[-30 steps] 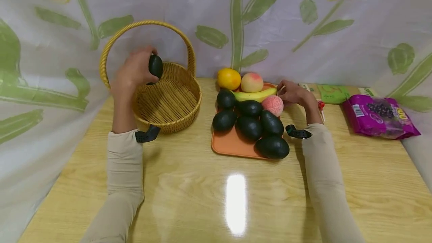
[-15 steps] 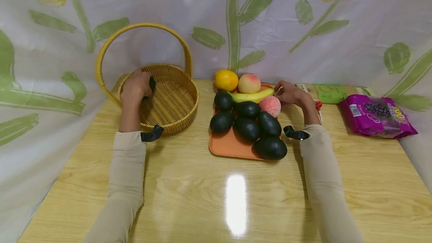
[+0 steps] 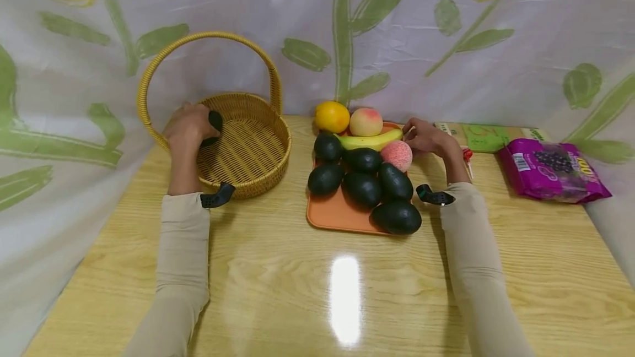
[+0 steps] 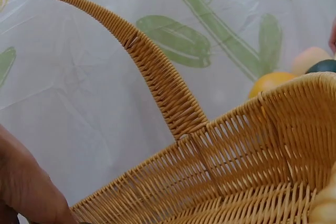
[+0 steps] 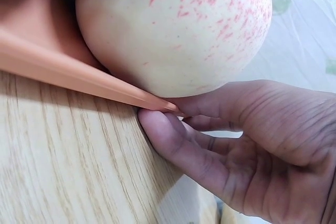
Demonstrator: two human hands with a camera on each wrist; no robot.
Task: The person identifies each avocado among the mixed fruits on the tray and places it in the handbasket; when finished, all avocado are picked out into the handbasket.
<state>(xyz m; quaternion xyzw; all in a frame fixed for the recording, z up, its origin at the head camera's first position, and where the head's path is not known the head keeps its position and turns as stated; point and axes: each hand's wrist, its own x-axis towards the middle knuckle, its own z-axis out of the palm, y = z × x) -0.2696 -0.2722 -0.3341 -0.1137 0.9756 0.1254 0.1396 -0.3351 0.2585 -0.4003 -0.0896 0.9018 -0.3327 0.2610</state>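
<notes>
A dark green avocado (image 3: 215, 122) is gripped by my left hand (image 3: 187, 124) at the left inner side of the wicker basket (image 3: 268, 180). In the left wrist view only part of my left hand (image 4: 29, 187) shows, at the basket's (image 4: 231, 156) left rim, and the avocado is hidden. My right hand (image 3: 425, 138) pinches the right rim of the orange tray (image 3: 329, 216). The right wrist view shows the thumb and fingers of that hand (image 5: 236, 145) at the tray's edge (image 5: 89, 85), beside a pale peach with pink specks (image 5: 173, 30).
On the tray lie several avocados (image 3: 364, 189), a banana (image 3: 372, 141), a lemon (image 3: 332, 117), a peach (image 3: 366, 122) and a pink speckled peach (image 3: 397, 156). To the right are a lollipop (image 3: 468, 156), a green flat pack (image 3: 488, 138) and a purple grape-print bag (image 3: 553, 171).
My left hand has lowered the avocado into the basket from above it, then shifted slightly left with it. My right hand stays at the tray's rim.
</notes>
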